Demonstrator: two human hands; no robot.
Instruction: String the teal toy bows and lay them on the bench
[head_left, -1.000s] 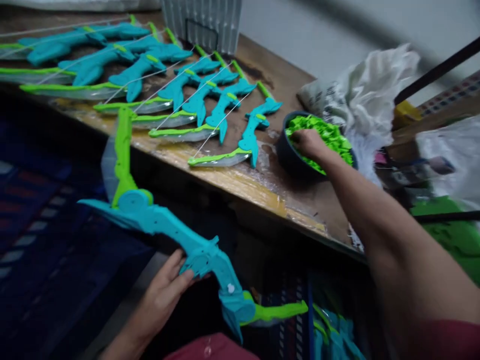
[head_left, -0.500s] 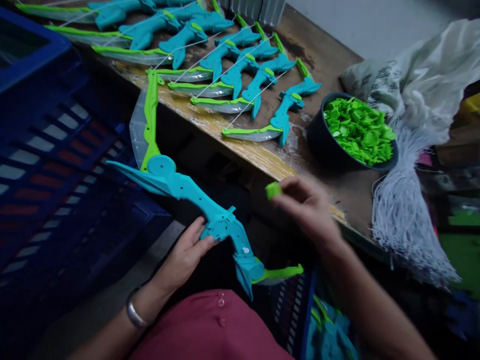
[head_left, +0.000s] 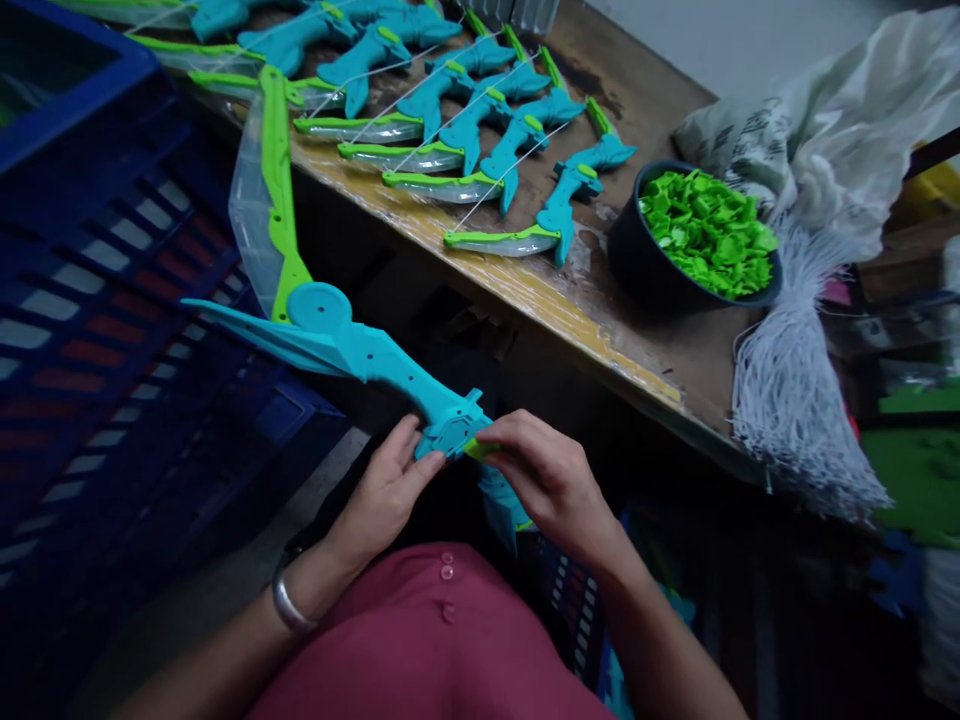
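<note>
Nearest, a bracelet [head_left: 291,602] is worn on the left wrist, just above the left hand [head_left: 386,485], by which the bow [head_left: 405,383] is gripped at its middle, thumb laid on the near edge and fingers tucked behind. By the right hand [head_left: 551,485], the fingers drawn together at their tips, a green piece [head_left: 480,449] is pinched, mostly covered by the fingers. The bow is held with its flat face turned up to view, its blue body slanted from upper left to lower right; its green upper limb [head_left: 279,190] is pointed away toward the table, while the lower end is partly hidden by the right hand. Everything seems to turn on one short gap — the recess [head_left: 452,432] in the blue middle is set just to the left of the green piece, with the left thumb close beside it; whether bow and piece are touching cannot be told. The recess is lain nearly between the two hands, but the piece is held by the right one alone. Beyond, at the left, a blue crate [head_left: 161,285] is seen; past the bow, more bows [head_left: 574,187] are set out in a slanting row on the table [head_left: 694,365], and to their right a tub [head_left: 634,265] is heaped with green pieces [head_left: 705,230] — well apart from both hands, with white strings [head_left: 802,390] hung beside it
</note>
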